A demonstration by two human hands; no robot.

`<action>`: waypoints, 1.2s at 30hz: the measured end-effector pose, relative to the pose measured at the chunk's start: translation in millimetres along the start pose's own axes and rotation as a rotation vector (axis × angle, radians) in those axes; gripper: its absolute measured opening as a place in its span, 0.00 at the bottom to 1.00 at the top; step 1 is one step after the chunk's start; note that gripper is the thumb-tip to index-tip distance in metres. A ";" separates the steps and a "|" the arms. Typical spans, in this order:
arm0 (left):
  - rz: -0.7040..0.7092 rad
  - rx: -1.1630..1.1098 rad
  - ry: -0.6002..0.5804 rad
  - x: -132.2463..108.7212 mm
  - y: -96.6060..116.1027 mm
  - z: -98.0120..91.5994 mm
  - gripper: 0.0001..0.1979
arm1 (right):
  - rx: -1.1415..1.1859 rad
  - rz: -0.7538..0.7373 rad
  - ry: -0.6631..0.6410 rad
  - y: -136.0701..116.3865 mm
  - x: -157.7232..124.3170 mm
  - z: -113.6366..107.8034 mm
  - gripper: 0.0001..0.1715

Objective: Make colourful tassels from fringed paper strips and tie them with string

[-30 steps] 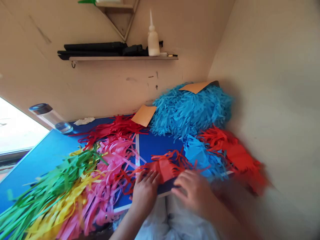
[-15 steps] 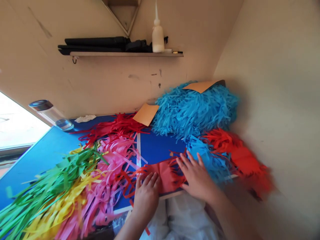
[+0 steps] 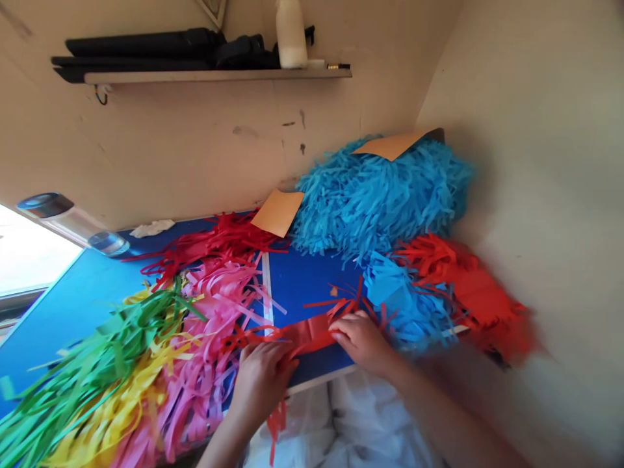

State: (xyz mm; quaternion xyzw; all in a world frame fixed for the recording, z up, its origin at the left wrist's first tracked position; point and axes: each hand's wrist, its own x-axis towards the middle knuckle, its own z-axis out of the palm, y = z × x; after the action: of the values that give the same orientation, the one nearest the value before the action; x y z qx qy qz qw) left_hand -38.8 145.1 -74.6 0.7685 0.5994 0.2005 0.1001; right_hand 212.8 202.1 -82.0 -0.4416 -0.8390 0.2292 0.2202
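A red fringed paper strip (image 3: 312,330) lies across the near part of the blue table (image 3: 302,279). My left hand (image 3: 260,377) rests on its left end, fingers curled over the paper. My right hand (image 3: 363,341) pinches the strip's right part, fingers bent and pressed together. A loose red piece (image 3: 277,422) hangs below the table's front edge under my left hand.
Piles of fringed paper surround the hands: green (image 3: 88,364), yellow (image 3: 121,396) and pink (image 3: 214,312) on the left, red (image 3: 214,240) behind, blue (image 3: 380,195) and more red (image 3: 468,286) on the right. A clear bottle (image 3: 73,224) lies far left. A wall shelf (image 3: 214,75) carries a white bottle (image 3: 291,29).
My right hand went from lying flat on the red strip to pinching it. My left hand slid slightly left and nearer. The view tilted down.
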 end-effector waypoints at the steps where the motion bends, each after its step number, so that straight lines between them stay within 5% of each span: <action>1: -0.053 -0.005 -0.002 4.0 -0.2 0.9 0.11 | -0.015 0.034 0.011 -2.3 3.7 1.9 0.08; 7: -0.317 0.155 -0.029 22.9 13.4 8.4 0.16 | -0.235 0.183 0.040 -12.6 23.0 12.8 0.09; 26: -0.241 0.409 -0.035 31.1 12.7 19.8 0.20 | -0.285 0.270 -0.028 -6.5 33.3 16.1 0.08; 32: -0.155 0.444 0.152 30.6 19.0 9.3 0.15 | -0.346 0.295 0.002 -7.4 36.0 12.7 0.08; 34: -0.041 0.460 0.185 30.6 18.1 4.9 0.11 | -0.365 0.317 0.049 -7.5 35.7 9.7 0.13; 36: 0.164 0.416 0.096 31.9 13.7 0.9 0.08 | -0.397 0.322 0.094 -9.7 33.2 4.5 0.17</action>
State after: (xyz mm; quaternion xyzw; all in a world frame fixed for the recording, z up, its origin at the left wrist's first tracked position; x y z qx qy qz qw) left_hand -19.9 172.3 -64.0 0.8081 0.5676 0.1164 -0.1060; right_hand 186.9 224.3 -74.4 -0.6143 -0.7753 0.0712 0.1285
